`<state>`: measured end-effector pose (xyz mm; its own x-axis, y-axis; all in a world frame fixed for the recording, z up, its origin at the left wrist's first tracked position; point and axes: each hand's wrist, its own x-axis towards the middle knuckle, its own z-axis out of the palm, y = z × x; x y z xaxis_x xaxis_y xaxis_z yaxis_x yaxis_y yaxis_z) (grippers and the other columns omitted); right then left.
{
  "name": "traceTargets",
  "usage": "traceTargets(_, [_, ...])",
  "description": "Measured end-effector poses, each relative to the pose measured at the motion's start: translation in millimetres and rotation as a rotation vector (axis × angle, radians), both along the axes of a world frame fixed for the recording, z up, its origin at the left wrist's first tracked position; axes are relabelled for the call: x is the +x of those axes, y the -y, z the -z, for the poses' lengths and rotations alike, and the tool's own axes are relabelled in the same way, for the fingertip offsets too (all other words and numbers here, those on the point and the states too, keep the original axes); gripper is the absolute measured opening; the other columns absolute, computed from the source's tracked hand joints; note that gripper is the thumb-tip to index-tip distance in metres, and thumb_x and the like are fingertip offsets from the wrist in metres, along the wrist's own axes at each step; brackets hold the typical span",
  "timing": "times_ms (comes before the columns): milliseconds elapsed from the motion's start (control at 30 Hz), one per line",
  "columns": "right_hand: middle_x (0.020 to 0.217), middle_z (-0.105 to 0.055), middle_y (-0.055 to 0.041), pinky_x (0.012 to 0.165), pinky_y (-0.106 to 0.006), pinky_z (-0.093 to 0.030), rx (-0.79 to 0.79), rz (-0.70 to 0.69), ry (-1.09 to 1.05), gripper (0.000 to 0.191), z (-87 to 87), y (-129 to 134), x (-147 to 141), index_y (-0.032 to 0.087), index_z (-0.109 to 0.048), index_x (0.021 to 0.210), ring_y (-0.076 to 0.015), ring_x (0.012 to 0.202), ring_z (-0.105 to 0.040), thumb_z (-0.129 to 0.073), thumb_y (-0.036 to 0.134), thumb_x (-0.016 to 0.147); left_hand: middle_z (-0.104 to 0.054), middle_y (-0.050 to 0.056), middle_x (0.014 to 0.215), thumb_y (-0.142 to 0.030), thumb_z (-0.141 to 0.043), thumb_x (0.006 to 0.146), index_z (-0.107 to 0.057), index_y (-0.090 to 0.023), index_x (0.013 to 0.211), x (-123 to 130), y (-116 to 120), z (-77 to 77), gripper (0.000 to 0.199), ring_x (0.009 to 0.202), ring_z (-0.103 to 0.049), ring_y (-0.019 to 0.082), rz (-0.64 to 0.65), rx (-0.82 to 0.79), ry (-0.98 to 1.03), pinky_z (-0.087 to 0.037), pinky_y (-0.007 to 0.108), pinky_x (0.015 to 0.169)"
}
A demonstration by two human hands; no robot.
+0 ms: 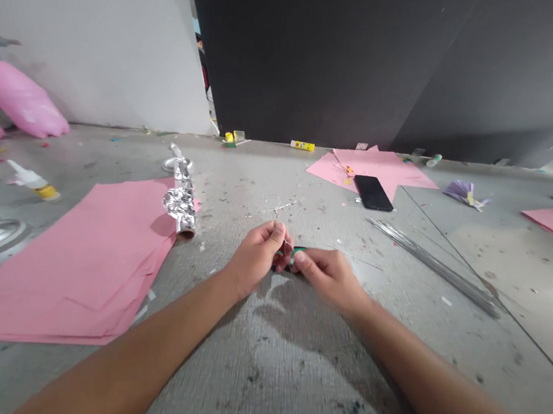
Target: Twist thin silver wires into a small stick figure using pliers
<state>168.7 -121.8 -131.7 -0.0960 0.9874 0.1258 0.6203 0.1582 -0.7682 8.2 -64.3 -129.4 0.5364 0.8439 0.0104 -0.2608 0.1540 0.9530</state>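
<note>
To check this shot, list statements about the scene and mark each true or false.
1. The left hand and right hand meet at a small green piece. True.
2. The phone lies on the large pink stack. False: it rests on a smaller pink sheet beyond the hands.
3. A foil-wrapped tube sits by the right edge of the large pink stack. True.
4. The bundle of thin wires lies left of the hands. False: it lies to their right.
</note>
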Motion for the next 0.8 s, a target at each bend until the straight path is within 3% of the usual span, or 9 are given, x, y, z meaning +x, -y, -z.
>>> traceTargets(67, [0.056, -0.044, 0.0018, 0.053, -0.027, -0.028, 0.026, 0.199, 0.121, 0.054, -4.9, -8, 21, 0.019, -0.061, 0.072, -0.0139, 0.054, -0.042, -0.03, 0.055, 0.096, -0.056, 0.001, 0.072, -0.046, -0.053, 0.093, -0.051, -0.017, 0.074, -1, -4, 0.9, 0.034, 0.059, -0.054, 0.011, -0.019, -0.007, 0.031, -0.041, 0.021, 0.048])
traceTargets(133, [0.061, -0.05, -0.0004, 0.055, -0.029, -0.028, 0.027, 0.376, 0.27, 0.039, -8.6, -16, 48, 0.018, -0.063, 0.082, -0.0167, 0.059, -0.046, -0.043, 0.049, 0.092, -0.056, 0.001, 0.072, -0.044, -0.049, 0.095, -0.046, -0.019, 0.074, -3, -7, 1.0, 0.033, 0.062, -0.058, 0.013, -0.014, -0.033, 0.072, -0.042, 0.022, 0.049])
traceTargets(200, [0.071, -0.057, -0.0042, 0.058, -0.029, -0.03, -0.007, 0.438, 0.409, 0.023, -8.6, -24, 72, 0.016, -0.065, 0.091, -0.0201, 0.067, -0.052, -0.059, 0.037, 0.083, -0.057, 0.001, 0.067, -0.04, -0.045, 0.097, -0.043, -0.02, 0.074, -4, -9, 0.3, 0.031, 0.059, -0.059, 0.015, -0.002, -0.085, 0.104, -0.043, 0.023, 0.048])
traceTargets(333, [0.086, -0.065, -0.007, 0.068, -0.029, -0.038, -0.097, 0.285, 0.586, 0.012, 1.6, -31, 86, 0.019, -0.069, 0.082, -0.0198, 0.079, -0.059, -0.061, 0.029, 0.082, -0.057, 0.001, 0.057, -0.034, -0.036, 0.1, -0.043, -0.02, 0.075, -5, -10, -2.7, 0.03, 0.05, -0.058, 0.015, -0.01, -0.169, 0.104, -0.04, 0.022, 0.044])
traceTargets(467, [0.1, -0.068, -0.0093, 0.075, -0.032, -0.038, -0.125, 0.176, 0.739, 0.021, 7.4, -30, 73, 0.019, -0.069, 0.091, -0.0224, 0.09, -0.063, -0.048, 0.023, 0.092, -0.056, 0.001, 0.054, -0.03, -0.033, 0.1, -0.043, -0.02, 0.072, -5, -9, -6.6, 0.031, 0.047, -0.056, 0.014, -0.013, -0.222, 0.099, -0.039, 0.022, 0.044])
traceTargets(633, [0.104, -0.067, -0.0129, 0.076, -0.036, -0.038, -0.137, 0.127, 0.895, 0.027, 1.8, -24, 64, 0.015, -0.067, 0.098, -0.0274, 0.096, -0.064, -0.042, 0.025, 0.098, -0.051, -0.001, 0.052, -0.03, -0.032, 0.101, -0.042, -0.019, 0.071, -5, -8, -9.6, 0.033, 0.043, -0.052, 0.013, -0.023, -0.307, 0.102, -0.039, 0.023, 0.044])
traceTargets(800, [0.104, -0.066, -0.0142, 0.077, -0.037, -0.037, -0.135, 0.072, 1.003, 0.025, -1.3, -21, 56, 0.013, -0.065, 0.099, -0.0283, 0.099, -0.063, -0.041, 0.01, 0.093, -0.045, -0.004, 0.052, -0.03, -0.034, 0.101, -0.046, -0.019, 0.075, -4, -9, -10.5, 0.03, 0.038, -0.047, 0.011, -0.035, -0.368, 0.082, -0.035, 0.021, 0.038])
